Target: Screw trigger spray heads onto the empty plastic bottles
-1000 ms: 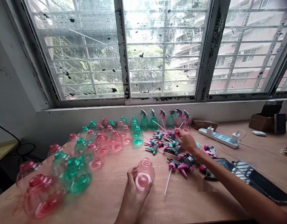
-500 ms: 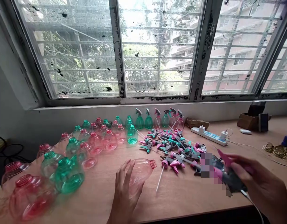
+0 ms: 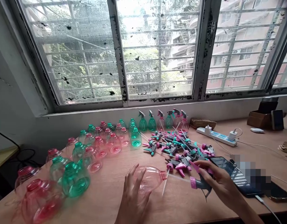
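Observation:
My left hand [image 3: 135, 189] is wrapped round a clear pink bottle [image 3: 152, 179], tilted on its side with its threaded neck toward the right. In my right hand [image 3: 219, 180] is a grey and pink spray trigger head [image 3: 201, 183], gripped by its body. Its thin clear dip tube [image 3: 179, 178] points left, with the tip at the bottle's mouth; whether it is inside I cannot tell. Behind the hands lies a heap of loose trigger heads [image 3: 180, 146] in grey, pink and teal, with white tubes.
Pink and green open bottles [image 3: 74, 180] stand in rows at the left. Several bottles with trigger heads fitted [image 3: 143, 123] line the wall under the window. A power strip [image 3: 217, 136], a tablet [image 3: 236, 177] with a cable, a phone [image 3: 280, 191] and a cardboard box [image 3: 259, 119] are at right.
My right hand has come left from the table's right side with the spray trigger head, bringing its tube to the bottle's neck. The left hand still holds the bottle. The view has shifted slightly.

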Demonstrator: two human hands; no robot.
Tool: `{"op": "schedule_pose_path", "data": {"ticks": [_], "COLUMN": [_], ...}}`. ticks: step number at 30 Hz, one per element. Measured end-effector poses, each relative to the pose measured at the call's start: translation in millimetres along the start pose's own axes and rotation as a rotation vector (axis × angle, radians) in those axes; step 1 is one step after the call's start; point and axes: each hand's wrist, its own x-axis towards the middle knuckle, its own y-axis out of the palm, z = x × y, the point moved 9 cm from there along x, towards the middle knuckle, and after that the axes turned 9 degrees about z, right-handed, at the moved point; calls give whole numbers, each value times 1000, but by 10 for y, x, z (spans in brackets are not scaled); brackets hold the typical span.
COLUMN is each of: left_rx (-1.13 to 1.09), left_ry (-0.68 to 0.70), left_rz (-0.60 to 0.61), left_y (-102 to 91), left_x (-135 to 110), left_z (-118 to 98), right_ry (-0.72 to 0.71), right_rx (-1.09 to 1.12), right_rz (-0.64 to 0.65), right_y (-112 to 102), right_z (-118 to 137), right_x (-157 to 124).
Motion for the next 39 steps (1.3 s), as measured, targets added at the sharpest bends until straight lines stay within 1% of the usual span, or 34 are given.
{"op": "schedule_pose_path", "data": {"ticks": [4,6,7,9,10,12,14,17,18,19,20,22,24,25,27,29,31,33,35,36,39], "left_rx": [8,14,18,33,43,66,91,102,90,69,44,-8,-49,-65,-92,-116,-156,-220,-329,-404,-600], "left_ry": [-16,-16,-16,-10,-2,36,92,140,136,130,124,132,154,158,160,145,95,23,-36,-57,-118], "left_rz": [-14,-16,-14,-4,7,43,82,87,81,79,88,122,152,156,149,119,85,65,85,115,255], "left_y": [0,5,7,11,18,49,94,122,120,117,120,134,139,131,99,47,-1,-15,36,87,285], "left_x": [9,10,10,12,13,15,11,3,3,5,8,15,21,24,31,33,26,7,-18,-28,-51], "left_z": [29,37,39,32,21,-19,-72,-114,-110,-106,-102,-112,-130,-132,-126,-107,-55,29,112,147,200], "right_ry": [90,129,137,136,135,142,188,334,350,346,333,307,312,320,327,298,273,295,328,336,333], "right_rx": [134,214,244,296,327,397,524,752,824,901,973,1068,1056,1016,913,822,765,749,777,798,837], "right_rz": [-158,-187,-176,-121,-82,-55,-43,149,204,231,232,186,148,153,206,293,365,390,366,350,318], "right_y": [-304,-375,-359,-223,-107,139,419,952,1077,1152,1182,1153,1093,1075,1072,1111,1167,1219,1247,1254,1260], "right_z": [-204,-280,-293,-283,-268,-242,-250,-286,-273,-257,-246,-248,-266,-264,-226,-145,-82,-96,-154,-181,-225], "right_x": [-99,-137,-142,-127,-114,-101,-115,-193,-224,-246,-260,-267,-265,-262,-255,-250,-257,-275,-288,-291,-295]}}
